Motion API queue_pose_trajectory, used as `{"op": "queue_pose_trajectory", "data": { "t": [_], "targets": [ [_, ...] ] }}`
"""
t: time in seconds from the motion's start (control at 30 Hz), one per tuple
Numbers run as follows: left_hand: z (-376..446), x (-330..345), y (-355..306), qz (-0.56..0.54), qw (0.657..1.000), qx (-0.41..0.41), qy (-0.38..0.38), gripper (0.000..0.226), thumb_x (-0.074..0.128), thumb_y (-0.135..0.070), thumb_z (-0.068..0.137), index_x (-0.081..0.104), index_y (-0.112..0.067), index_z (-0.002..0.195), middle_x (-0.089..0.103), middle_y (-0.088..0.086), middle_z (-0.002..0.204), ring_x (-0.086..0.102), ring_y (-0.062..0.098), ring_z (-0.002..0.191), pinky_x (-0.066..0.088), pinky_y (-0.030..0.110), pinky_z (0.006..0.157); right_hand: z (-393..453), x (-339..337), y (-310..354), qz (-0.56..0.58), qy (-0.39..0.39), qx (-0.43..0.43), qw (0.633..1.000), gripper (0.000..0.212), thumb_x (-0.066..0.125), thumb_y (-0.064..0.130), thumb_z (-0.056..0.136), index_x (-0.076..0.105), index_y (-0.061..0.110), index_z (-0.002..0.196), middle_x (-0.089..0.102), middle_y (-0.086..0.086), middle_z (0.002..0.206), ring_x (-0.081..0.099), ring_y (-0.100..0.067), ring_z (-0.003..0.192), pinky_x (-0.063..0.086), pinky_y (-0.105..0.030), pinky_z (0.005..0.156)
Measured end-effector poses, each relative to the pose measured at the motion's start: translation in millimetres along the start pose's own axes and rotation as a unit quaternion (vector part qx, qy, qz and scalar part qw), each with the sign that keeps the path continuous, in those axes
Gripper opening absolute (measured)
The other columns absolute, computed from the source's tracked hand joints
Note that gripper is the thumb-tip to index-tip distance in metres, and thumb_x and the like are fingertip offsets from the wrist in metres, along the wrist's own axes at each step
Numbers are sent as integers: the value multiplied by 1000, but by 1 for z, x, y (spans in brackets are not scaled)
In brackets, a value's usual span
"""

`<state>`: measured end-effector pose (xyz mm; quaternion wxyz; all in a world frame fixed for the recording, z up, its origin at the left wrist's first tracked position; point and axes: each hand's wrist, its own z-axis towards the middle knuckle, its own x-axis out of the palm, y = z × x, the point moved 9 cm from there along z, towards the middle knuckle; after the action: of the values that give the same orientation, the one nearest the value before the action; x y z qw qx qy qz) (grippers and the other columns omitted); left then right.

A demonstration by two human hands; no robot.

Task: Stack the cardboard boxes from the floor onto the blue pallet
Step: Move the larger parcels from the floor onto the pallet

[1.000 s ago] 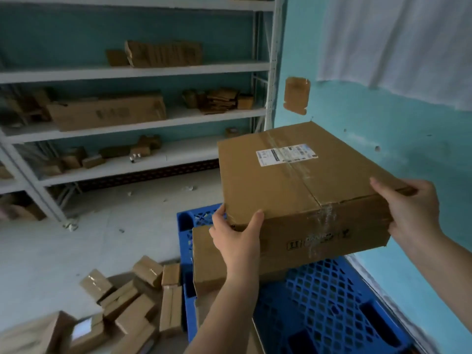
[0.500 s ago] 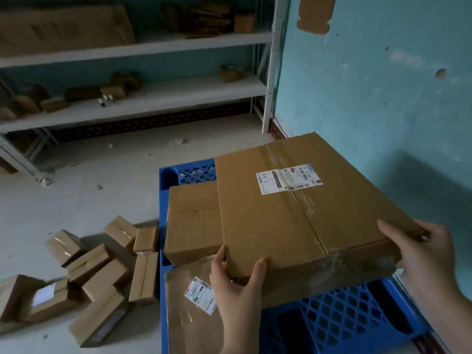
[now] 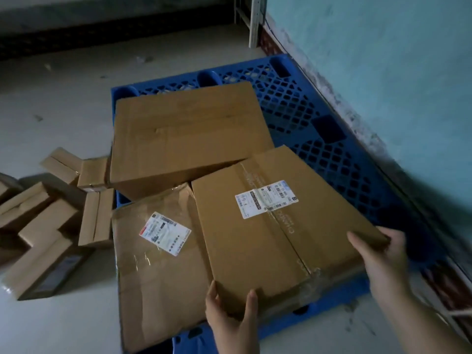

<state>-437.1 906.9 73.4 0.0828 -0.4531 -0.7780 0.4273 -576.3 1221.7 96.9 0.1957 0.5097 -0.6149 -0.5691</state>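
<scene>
I hold a flat cardboard box (image 3: 278,226) with a white label low over the near right part of the blue pallet (image 3: 319,129). My left hand (image 3: 231,312) grips its near left corner. My right hand (image 3: 380,254) grips its right corner. Whether the box rests on the pallet I cannot tell. Two more boxes lie on the pallet: a plain one (image 3: 186,134) at the back left and a taped, labelled one (image 3: 158,256) at the front left, partly under the held box's edge.
Several small cardboard boxes (image 3: 48,221) lie scattered on the pale floor left of the pallet. A turquoise wall (image 3: 383,60) runs along the pallet's right side. A white shelf post (image 3: 255,19) stands at the far corner.
The box has come down from chest height to the pallet's near right area, beside the two other boxes. My view has tilted down, so the shelves have left the frame.
</scene>
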Motion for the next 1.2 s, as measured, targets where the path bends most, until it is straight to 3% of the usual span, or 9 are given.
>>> {"op": "queue_pose_trajectory", "data": {
  "t": [0.07, 0.17, 0.27, 0.43, 0.53, 0.67, 0.9, 1.07, 1.2],
  "targets": [
    [17, 11, 32, 30, 999, 25, 32, 81, 77, 0, 65, 37, -7, 136, 44, 11, 135, 46, 27, 121, 42, 33, 102, -10, 13, -51, -100, 7, 50, 994, 55, 79, 16, 70, 47, 18, 115, 46, -10, 126, 51, -27, 107, 44, -38, 85],
    [35, 13, 68, 57, 995, 36, 69, 66, 68, 9, 72, 44, -3, 132, 52, 10, 129, 50, 18, 107, 43, 6, 67, -37, 31, -117, -189, 54, 112, 974, 87, 82, 10, 64, 35, 13, 137, 32, -12, 143, 37, -33, 129, 33, -42, 101],
    [49, 12, 72, 46, 993, 41, 103, 55, 66, 7, 76, 50, -12, 125, 55, 5, 124, 56, 12, 101, 48, 4, 59, -60, 70, -136, -224, 135, 113, 959, 105, 84, 18, 63, 19, 20, 146, 16, -9, 154, 25, -30, 137, 26, -43, 108],
    [85, -76, 38, 111, 989, 69, -66, 58, 73, -11, 74, 51, -21, 127, 54, 3, 130, 48, 21, 120, 44, 36, 96, -100, 139, -121, -314, 223, 97, 918, 118, 84, 33, 61, 4, 26, 148, 6, -7, 156, 14, -30, 141, 27, -46, 108],
    [108, -148, 62, 200, 960, -60, -188, 82, 75, -24, 70, 34, -26, 140, 25, 11, 151, 23, 31, 137, 21, 46, 110, -147, 194, -112, -434, 310, -22, 846, 121, 76, 47, 66, -18, 37, 143, -31, 2, 150, -13, -33, 143, 24, -49, 110],
    [133, -177, 99, 174, 958, -154, -166, 105, 79, -23, 67, 12, -21, 148, 16, 25, 151, 18, 34, 140, 18, 45, 115, -186, 241, -126, -543, 360, -60, 756, 112, 66, 55, 72, -24, 46, 138, -38, 4, 147, -28, -37, 137, 12, -76, 100],
    [165, -181, 105, 152, 979, -87, -106, 101, 82, -15, 61, 26, -23, 145, 35, 20, 140, 47, 40, 119, 38, 49, 105, -173, 297, -93, -490, 382, -134, 772, 99, 67, 43, 78, -5, 38, 146, -21, 12, 154, -23, -17, 141, 19, -65, 108],
    [164, -186, 96, 104, 993, -39, -31, 105, 83, 0, 56, 28, -17, 144, 23, 17, 150, 28, 31, 137, 28, 45, 112, -162, 316, -67, -491, 419, -111, 756, 103, 72, 41, 73, 1, 35, 147, -6, 9, 158, -8, -14, 144, 19, -60, 111],
    [169, -187, 87, 103, 995, -17, 5, 111, 87, -8, 53, 24, -15, 145, 27, 15, 147, 32, 32, 132, 30, 47, 109, -147, 307, -51, -514, 318, -117, 788, 101, 67, 41, 78, -5, 28, 147, -3, -1, 159, -2, -24, 145, 22, -48, 114]
  ]
}}
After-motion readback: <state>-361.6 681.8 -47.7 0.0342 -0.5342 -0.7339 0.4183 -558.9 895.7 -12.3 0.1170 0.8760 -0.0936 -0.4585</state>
